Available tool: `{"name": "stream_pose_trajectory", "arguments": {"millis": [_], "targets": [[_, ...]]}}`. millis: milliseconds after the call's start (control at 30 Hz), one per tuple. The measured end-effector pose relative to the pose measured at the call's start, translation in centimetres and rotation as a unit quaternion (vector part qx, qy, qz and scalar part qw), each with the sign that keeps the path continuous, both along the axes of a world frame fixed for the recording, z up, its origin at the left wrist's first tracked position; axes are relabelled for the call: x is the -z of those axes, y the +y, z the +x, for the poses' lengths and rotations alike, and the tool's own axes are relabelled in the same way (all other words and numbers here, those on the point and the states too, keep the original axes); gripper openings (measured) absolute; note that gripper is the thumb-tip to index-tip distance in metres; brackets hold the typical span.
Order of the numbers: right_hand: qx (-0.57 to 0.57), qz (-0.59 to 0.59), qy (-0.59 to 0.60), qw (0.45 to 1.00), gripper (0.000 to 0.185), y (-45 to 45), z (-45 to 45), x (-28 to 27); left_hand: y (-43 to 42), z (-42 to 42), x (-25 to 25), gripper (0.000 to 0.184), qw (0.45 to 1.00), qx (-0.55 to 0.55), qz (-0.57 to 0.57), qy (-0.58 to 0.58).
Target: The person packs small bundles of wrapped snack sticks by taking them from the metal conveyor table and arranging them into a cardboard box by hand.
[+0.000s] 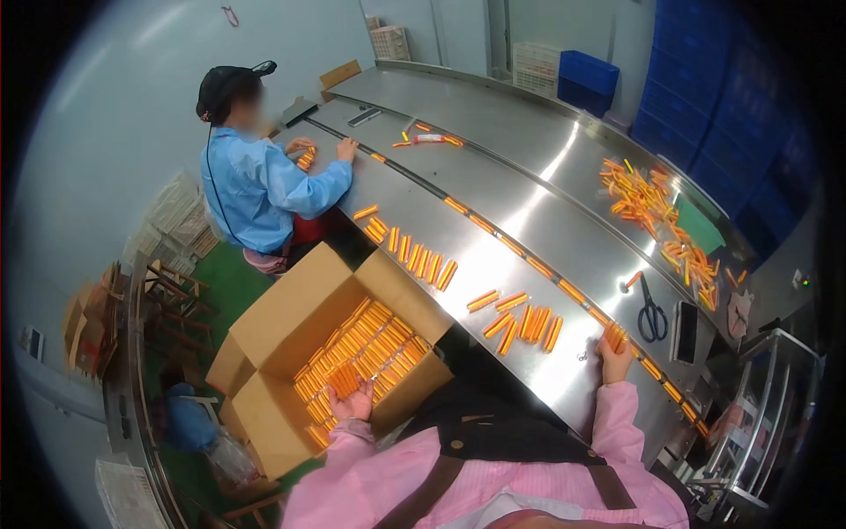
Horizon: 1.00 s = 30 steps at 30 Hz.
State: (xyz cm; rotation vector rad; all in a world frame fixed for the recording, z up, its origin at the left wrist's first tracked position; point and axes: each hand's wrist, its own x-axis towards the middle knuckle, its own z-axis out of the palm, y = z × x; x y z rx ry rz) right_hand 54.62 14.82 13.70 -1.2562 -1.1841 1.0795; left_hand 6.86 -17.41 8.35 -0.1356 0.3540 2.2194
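While left hand (354, 405) clasps slim orange sticks (343, 379) in cardboard carton (295, 304), right hand (616, 360): grip unclear.

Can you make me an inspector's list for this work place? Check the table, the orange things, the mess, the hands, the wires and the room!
Surface: shiny metal table, with a long narrow lane holding orange pieces in a line.
Job's things: orange packs on the table's near side; more fill the open cardboard box.
Clutter: loose orange heap, black scissors, dark flat thing.
Left hand: inside the box, at the packs; grip unclear.
Right hand: at the lane, fingers curled by orange pieces; grip unclear.
Cables: nothing seen.
Surroundings: co-worker in blue at the table, blue crates, green floor.
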Motion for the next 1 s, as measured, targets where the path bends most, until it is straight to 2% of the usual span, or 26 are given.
{"name": "stream_pose_trajectory", "arguments": {"millis": [133,233,300,800,1000], "targets": [[0.0,0.004,0.018,1.0,0.022,0.1,0.0,-0.4,0.4,0.4,-0.2,0.042,0.999,-0.017,-0.044,-0.017],[0.005,0.009,0.03,1.0,0.023,0.4,0.2,-0.1,0.4,0.5,-0.2,0.042,0.999,-0.004,-0.043,0.021],[0.003,0.025,-0.022,0.999,0.023,0.7,0.6,0.0,0.6,1.0,-0.1,0.042,0.998,-0.025,-0.053,0.01],[-0.018,0.02,0.021,0.999,0.016,0.7,-0.3,-0.6,0.2,0.4,0.5,0.041,0.998,-0.008,-0.047,0.033],[-0.004,0.026,-0.013,1.0,0.014,0.9,0.5,0.5,0.3,0.3,1.0,0.042,0.998,-0.005,-0.051,0.025]]}}
